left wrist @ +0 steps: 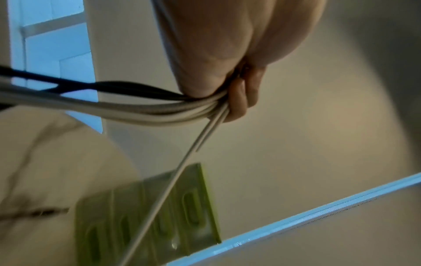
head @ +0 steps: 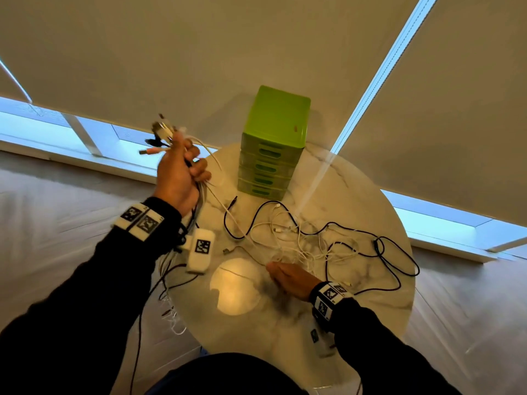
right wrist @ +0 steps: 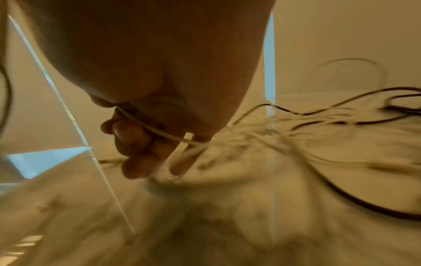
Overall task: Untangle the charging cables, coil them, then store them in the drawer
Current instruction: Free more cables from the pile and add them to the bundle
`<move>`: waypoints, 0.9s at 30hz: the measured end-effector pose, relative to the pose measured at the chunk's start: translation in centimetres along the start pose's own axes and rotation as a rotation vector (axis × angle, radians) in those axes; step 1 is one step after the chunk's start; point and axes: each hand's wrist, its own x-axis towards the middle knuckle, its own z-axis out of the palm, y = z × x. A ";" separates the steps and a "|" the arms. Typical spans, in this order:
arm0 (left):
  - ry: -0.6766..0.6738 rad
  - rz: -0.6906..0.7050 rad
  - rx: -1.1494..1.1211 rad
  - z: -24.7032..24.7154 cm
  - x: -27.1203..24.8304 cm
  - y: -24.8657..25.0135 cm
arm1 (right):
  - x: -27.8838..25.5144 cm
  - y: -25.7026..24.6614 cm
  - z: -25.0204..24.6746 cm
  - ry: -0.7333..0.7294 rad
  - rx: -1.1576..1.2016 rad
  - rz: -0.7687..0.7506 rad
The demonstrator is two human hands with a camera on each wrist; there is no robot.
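The left hand is lifted clear of the round table, off its 10 o'clock edge, with its fingers clenched round a bundle of cables; the plug ends fan out above the fist, which reads as a way of keeping the ends sorted and together while the lengths hang free below. From the bottom of the fist white and black strands drop past the table's 9 o'clock edge, and a few run across to the tangle that lies spread on the tabletop from about the centre out to 3 o'clock. Holding the bundle high probably puts those strands under light tension so the crossings show. The right hand lies low on the table, just at the near edge of the tangle, palm down and wrist close to the surface; the right wrist view shows its fingers curled with a thin white cable pinched against them, likely to draw one strand out of the knot. The green drawer unit stands at 12 o'clock on the table, all drawers closed, so nothing looks stored yet and untangling seems to be the step in hand.
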 end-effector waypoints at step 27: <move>-0.192 -0.022 0.618 0.2 -2.7 -6.5 | 1.5 -5.1 -5.3 0.275 -0.224 -0.195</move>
